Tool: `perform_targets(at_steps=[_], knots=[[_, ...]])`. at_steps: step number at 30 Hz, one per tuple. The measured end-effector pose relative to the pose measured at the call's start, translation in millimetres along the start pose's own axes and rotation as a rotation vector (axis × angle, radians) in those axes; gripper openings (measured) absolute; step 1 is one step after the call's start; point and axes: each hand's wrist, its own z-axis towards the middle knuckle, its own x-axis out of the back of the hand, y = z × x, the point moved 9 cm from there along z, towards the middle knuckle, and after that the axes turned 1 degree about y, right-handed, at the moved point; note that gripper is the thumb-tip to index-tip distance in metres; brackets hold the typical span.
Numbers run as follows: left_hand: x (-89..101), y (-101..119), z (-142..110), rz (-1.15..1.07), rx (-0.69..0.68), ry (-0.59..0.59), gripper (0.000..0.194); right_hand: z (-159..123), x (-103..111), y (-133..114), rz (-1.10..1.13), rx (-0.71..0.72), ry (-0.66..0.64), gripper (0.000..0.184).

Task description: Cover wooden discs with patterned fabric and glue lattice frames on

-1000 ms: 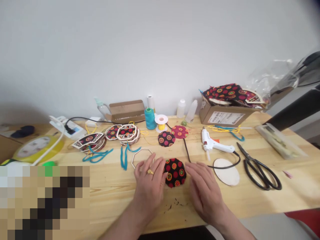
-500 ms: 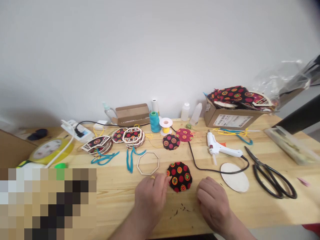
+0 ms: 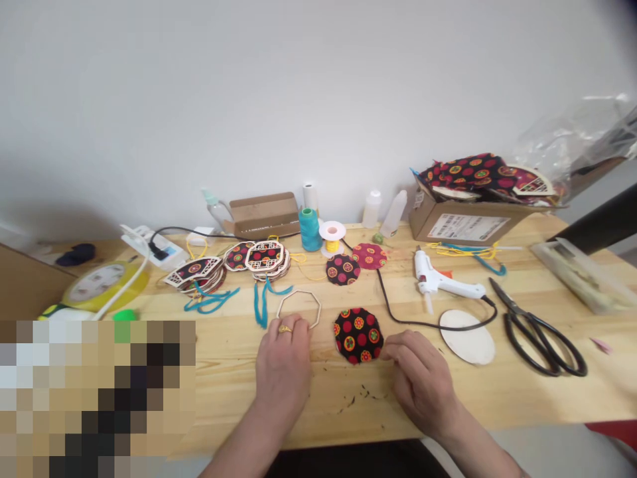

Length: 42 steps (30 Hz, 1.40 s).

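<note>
A thin octagonal wooden frame (image 3: 318, 304) lies on the table, its lower side hidden under the bent fingers of my left hand (image 3: 283, 362), which wears a ring. My left fingers are closed over that edge. To the right lies an octagon-like piece of black fabric (image 3: 359, 336) with red and yellow flower dots. My right hand (image 3: 422, 375) has curled fingers, the thumb and forefinger pinching at the fabric's right edge. Both pieces rest on the tabletop, a gap between them.
Behind stand a teal thread cone (image 3: 310, 231) and a yellow thread spool (image 3: 332, 244). At right are a white glue gun (image 3: 450, 284) with its cord, a white oval (image 3: 468, 337), black-handled scissors (image 3: 542, 335) and a cardboard box (image 3: 462, 222). Stacked ornaments (image 3: 267, 260) lie left.
My left hand has moved left from the fabric's edge onto the octagonal frame. My right hand has come in leftward to the fabric's right edge. The view has shifted slightly.
</note>
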Motion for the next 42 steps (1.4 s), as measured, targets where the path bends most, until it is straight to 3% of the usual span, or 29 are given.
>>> perform_targets(at_steps=[2, 7, 12, 17, 20, 23, 26, 28, 31, 37, 42], knots=[[4.1, 1, 1, -0.029, -0.003, 0.034, 0.014, 0, 1, 1, 0.007, -0.015, 0.012, 0.03], [30.2, 14, 0, -0.252, -0.088, 0.242, 0.005, 1, 7, 7, 0.056, -0.087, 0.045, 0.038], [40.0, 49, -8, -0.403, -0.325, 0.232, 0.013, 0, 9, 31, 0.27, -0.445, 0.048, 0.023], [43.1, 66, -14, -0.481, -0.464, 0.211, 0.013, -15, -11, 48, 0.565, -0.797, 0.055, 0.024], [40.4, 59, -11, -0.54, -0.404, 0.191, 0.017, -22, -19, 55, 0.599, -0.909, 0.033, 0.033], [32.4, 32, -2, -0.625, -0.137, 0.174, 0.022, -26, -21, 64, 0.574, -0.979, -0.005, 0.043], [14.4, 6, 1, -0.742, 0.148, 0.074, 0.022, -24, -21, 69, 0.479, -0.98, -0.057, 0.047], [2.5, 3, 1, -0.831, 0.212, -0.025, 0.022, -21, -21, 70, 0.41, -0.95, -0.082, 0.045], [-3.3, 10, -1, -0.86, 0.176, -0.084, 0.023, -19, -23, 69, 0.34, -0.909, -0.098, 0.041], [-5.7, 14, -2, -0.812, 0.139, -0.09, 0.028, -14, -19, 61, 0.201, -0.79, -0.132, 0.037], [-2.9, 21, -3, -0.714, 0.029, -0.069, 0.037, -6, -13, 57, 0.084, -0.684, -0.209, 0.034]])
